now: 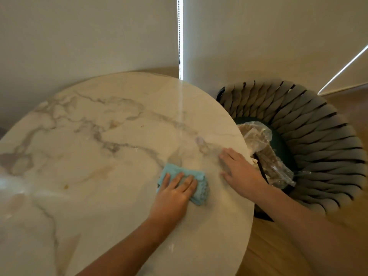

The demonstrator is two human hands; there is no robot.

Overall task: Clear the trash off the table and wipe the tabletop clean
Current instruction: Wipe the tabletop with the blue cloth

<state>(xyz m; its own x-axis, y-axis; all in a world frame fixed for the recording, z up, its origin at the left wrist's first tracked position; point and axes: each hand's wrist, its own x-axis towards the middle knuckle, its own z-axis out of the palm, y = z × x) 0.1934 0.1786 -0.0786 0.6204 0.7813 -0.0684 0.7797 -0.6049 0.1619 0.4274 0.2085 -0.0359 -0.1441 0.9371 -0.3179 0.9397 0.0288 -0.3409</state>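
While a person leans over a round marble worktop (89, 156), the left hand (175, 192) presses flat on a folded light-blue cloth (187, 182) near the worktop's right side. Its fingers (179, 179) lie spread and extended across the top of the cloth, pinning it to the stone rather than curling around it; the cloth shows beyond the fingertips on the far side and sticks out to the right of the hand, bunched in folds. The right hand (239, 170) rests palm down just beside the cloth, near the worktop's right rim, fingers released and held straight, grasping nothing and apart from the cloth. A few small brownish specks (65, 186) dot the grey-veined surface to the left of the cloth and farther back. Just off the right rim, on the dark green seat of a woven-backed chair (310, 136), sits a heap of crumpled clear plastic and brown paper trash (264, 152), partly hidden behind the right wrist. Pale roller blinds (89, 36) hang behind the worktop, a beaded cord (179, 36) running down the bright gap between them, and a wooden floor (268, 255) shows below.
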